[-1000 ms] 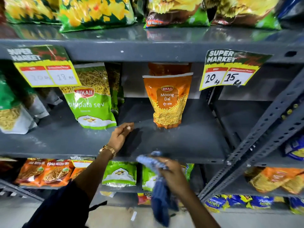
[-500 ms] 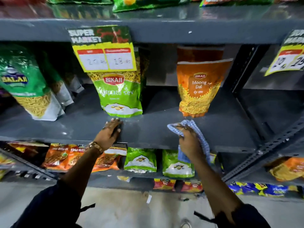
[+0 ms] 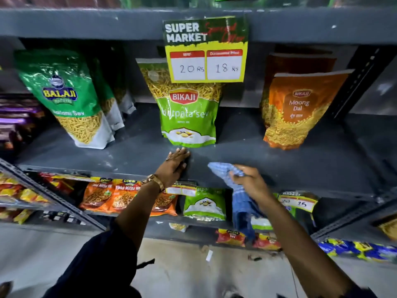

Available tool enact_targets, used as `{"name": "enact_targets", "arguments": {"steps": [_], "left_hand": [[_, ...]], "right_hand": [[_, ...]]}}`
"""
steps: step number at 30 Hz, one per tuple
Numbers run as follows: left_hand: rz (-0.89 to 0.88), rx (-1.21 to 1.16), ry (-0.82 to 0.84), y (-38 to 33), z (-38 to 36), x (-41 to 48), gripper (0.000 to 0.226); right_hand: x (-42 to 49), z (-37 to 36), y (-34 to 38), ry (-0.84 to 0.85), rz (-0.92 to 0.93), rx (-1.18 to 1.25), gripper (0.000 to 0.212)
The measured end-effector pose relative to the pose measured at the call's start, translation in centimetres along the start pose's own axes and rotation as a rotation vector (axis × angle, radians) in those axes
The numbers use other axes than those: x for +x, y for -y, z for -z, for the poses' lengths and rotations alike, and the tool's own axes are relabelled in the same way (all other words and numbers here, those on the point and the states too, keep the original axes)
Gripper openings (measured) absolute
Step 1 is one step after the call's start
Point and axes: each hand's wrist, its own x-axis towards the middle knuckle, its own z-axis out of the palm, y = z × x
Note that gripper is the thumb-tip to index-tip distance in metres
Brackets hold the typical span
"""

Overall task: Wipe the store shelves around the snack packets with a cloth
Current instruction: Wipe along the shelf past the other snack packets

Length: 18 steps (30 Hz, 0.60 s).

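Note:
A dark grey metal shelf (image 3: 268, 168) carries three standing snack packets: a green Balaji sev bag (image 3: 71, 100) on the left, a green Bikaji sev bag (image 3: 189, 123) in the middle and an orange Moong Dal bag (image 3: 294, 112) on the right. My left hand (image 3: 175, 166) lies flat and open on the shelf, fingertips just in front of the Bikaji bag. My right hand (image 3: 249, 182) grips a blue checked cloth (image 3: 223, 169) at the shelf's front edge, right of the left hand. The rest of the cloth hangs down below the shelf.
A yellow price tag (image 3: 206, 50) hangs from the shelf above, over the Bikaji bag. The lower shelf holds orange packets (image 3: 107, 196) and small green packets (image 3: 204, 204). A slanted metal brace (image 3: 53, 196) crosses at lower left, a shelf upright (image 3: 356, 82) stands at right.
The view has shifted left along the shelf. My right hand with the cloth has moved left from in front of the Moong Dal bag towards the middle; my left hand stays flat before the Bikaji bag.

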Motion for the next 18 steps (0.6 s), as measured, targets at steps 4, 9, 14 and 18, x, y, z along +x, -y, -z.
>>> {"name": "enact_targets", "arguments": {"steps": [4, 9, 14, 18], "left_hand": [[-0.005, -0.108, -0.084, 0.4, 0.3, 0.3, 0.042], [0.051, -0.469, -0.216, -0.9, 1.7, -0.7, 0.035], [0.122, -0.352, -0.378, 1.0, 3.0, -3.0, 0.027], [0.092, 0.075, -0.261, 5.0, 5.1, -4.6, 0.051]], "right_hand": [[-0.6, 5.9, 1.2, -0.254, 0.018, 0.056, 0.025], [2.5, 5.8, -3.0, -0.271, 0.099, -0.534, 0.038], [5.1, -0.5, -4.9, -0.245, 0.205, -0.744, 0.054], [5.1, -6.9, -3.4, -0.14, 0.309, -0.796, 0.064]]}}
